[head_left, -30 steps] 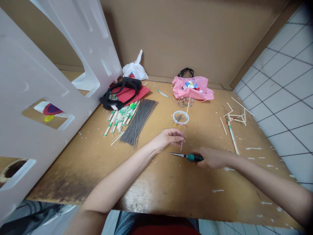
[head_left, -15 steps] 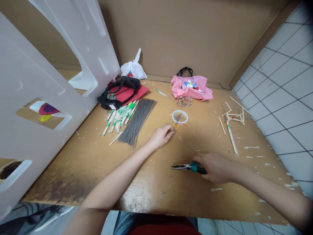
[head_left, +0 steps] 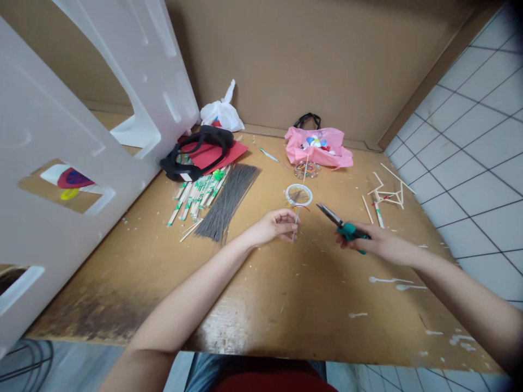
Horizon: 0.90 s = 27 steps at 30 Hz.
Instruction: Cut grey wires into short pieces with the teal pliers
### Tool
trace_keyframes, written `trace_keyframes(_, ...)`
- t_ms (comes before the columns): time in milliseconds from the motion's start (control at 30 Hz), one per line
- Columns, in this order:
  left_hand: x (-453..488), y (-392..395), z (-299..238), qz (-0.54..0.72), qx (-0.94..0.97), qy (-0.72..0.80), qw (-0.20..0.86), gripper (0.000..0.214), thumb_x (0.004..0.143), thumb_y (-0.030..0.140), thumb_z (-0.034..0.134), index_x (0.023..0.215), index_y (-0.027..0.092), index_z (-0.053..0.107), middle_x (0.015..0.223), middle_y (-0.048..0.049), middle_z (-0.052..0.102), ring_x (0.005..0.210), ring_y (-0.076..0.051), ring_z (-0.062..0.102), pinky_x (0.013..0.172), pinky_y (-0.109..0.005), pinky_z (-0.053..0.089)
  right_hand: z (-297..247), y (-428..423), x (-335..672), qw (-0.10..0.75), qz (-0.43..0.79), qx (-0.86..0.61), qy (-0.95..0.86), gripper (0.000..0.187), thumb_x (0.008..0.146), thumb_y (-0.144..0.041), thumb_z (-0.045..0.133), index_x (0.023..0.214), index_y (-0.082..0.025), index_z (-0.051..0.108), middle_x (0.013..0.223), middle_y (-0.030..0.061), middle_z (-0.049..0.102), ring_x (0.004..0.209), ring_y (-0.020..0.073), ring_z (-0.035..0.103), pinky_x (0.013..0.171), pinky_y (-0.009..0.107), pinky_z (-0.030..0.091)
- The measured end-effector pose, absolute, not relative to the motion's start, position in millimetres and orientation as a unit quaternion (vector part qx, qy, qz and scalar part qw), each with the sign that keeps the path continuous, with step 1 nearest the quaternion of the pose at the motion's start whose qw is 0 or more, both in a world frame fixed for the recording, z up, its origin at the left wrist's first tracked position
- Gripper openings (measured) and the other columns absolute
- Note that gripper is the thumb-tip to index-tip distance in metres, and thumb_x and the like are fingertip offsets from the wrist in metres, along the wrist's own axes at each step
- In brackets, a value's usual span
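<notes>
My left hand point(head_left: 280, 226) pinches a thin, straight, pale rod point(head_left: 305, 171), which points up and away across the table; whether it is wire or wood I cannot tell. Just beyond these fingers lies a white ring point(head_left: 287, 198) with fine dark wires inside, a short red strand point(head_left: 303, 206) at its near edge. To the right, my right hand point(head_left: 363, 239) is closed around needle-nose pliers point(head_left: 348, 231) with green and black handles. Their jaws point up and left, apart from the rod. A few thin wires point(head_left: 312, 241) lie on the table between both hands.
Left of my hands are a bundle of grey wires point(head_left: 229, 201), wrapped chopsticks point(head_left: 192, 201) and a black strapped headset point(head_left: 174, 169). A pink bag point(head_left: 341, 147) and beaded bundle point(head_left: 312, 170) lie behind. A stick frame point(head_left: 390, 197) is at right; a white plastic panel point(head_left: 134, 185) stands left.
My right hand has lifted the pliers and moved up and right, their jaws turned upward. The rod now stands out from my left hand, which has shifted slightly right.
</notes>
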<state>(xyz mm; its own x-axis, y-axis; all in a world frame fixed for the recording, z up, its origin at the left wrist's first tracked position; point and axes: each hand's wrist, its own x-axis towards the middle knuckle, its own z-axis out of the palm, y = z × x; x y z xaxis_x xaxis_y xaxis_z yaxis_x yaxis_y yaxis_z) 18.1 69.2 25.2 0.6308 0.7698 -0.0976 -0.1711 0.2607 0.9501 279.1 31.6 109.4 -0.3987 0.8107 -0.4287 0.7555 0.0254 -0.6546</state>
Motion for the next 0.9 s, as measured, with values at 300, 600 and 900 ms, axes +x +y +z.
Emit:
trace_keyframes(300, 24.5, 55.0, 41.6, 0.276, 0.503, 0.265, 0.775, 0.026, 0.069, 0.028, 0.07, 0.086, 0.012, 0.058, 0.066, 0.0002, 0.058, 0.058, -0.011, 0.06, 0.055, -0.025, 0.053, 113.2, 39.8, 261.2, -0.003, 0.479, -0.504, -0.719, 0.024, 0.075, -0.029, 0.051, 0.094, -0.015, 0.059, 0.092, 0.0067, 0.063, 0.083, 0.0188, 0.057, 0.068, 0.028, 0.042)
trace_keyframes(600, 26.6, 51.1, 46.5, 0.25, 0.489, 0.247, 0.798, 0.028, 0.067, 0.027, 0.071, 0.087, 0.011, 0.06, 0.063, -0.0004, 0.06, 0.055, -0.011, 0.06, 0.051, -0.024, 0.051, 114.9, 47.2, 261.4, -0.003, 0.606, -0.45, -0.656, 0.022, 0.075, -0.028, 0.051, 0.09, -0.012, 0.057, 0.084, 0.0075, 0.062, 0.074, 0.017, 0.058, 0.063, 0.028, 0.045)
trace_keyframes(900, 27.6, 48.8, 46.8, 0.24, 0.482, 0.232, 0.81, 0.029, 0.066, 0.029, 0.072, 0.087, 0.011, 0.06, 0.062, -0.0009, 0.061, 0.055, -0.011, 0.061, 0.05, -0.022, 0.05, 116.9, 44.9, 255.5, 0.0, 0.624, -0.45, -0.639, 0.018, 0.074, -0.028, 0.053, 0.083, -0.013, 0.056, 0.079, 0.0055, 0.061, 0.068, 0.0153, 0.058, 0.059, 0.027, 0.045)
